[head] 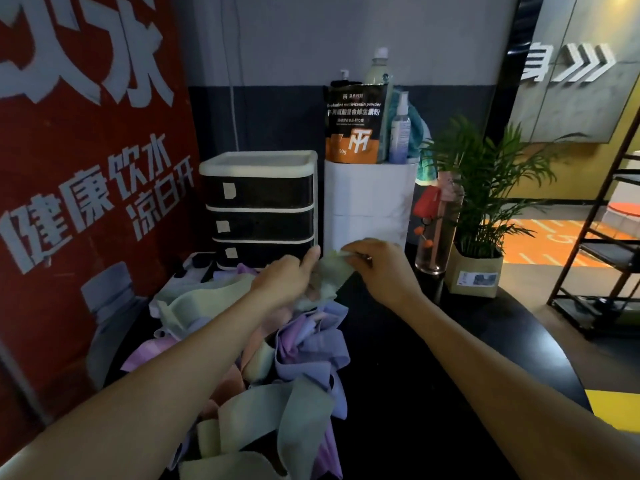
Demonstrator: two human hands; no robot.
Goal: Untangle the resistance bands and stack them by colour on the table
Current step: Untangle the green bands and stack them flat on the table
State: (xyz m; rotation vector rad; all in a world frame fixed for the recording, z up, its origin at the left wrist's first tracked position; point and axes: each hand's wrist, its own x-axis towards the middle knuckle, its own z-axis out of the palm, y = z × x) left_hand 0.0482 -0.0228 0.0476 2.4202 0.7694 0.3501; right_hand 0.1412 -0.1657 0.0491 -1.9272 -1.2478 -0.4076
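A tangled heap of resistance bands (298, 351) in pale green, purple, pink and grey-blue covers the left part of the black table (433, 341). Above the far end of the heap a pale green band (330, 273) is stretched between both hands. My left hand (287, 277) grips its left side with the thumb pointing up. My right hand (377, 263) pinches its upper right edge. More pale green bands (194, 306) lie at the heap's far left.
A black and white drawer unit (259, 206) stands behind the heap. A white bin (370, 202) holds a powder pouch and spray bottles. A glass bottle (436, 230) and a potted plant (478, 216) stand at the right. A red poster fills the left.
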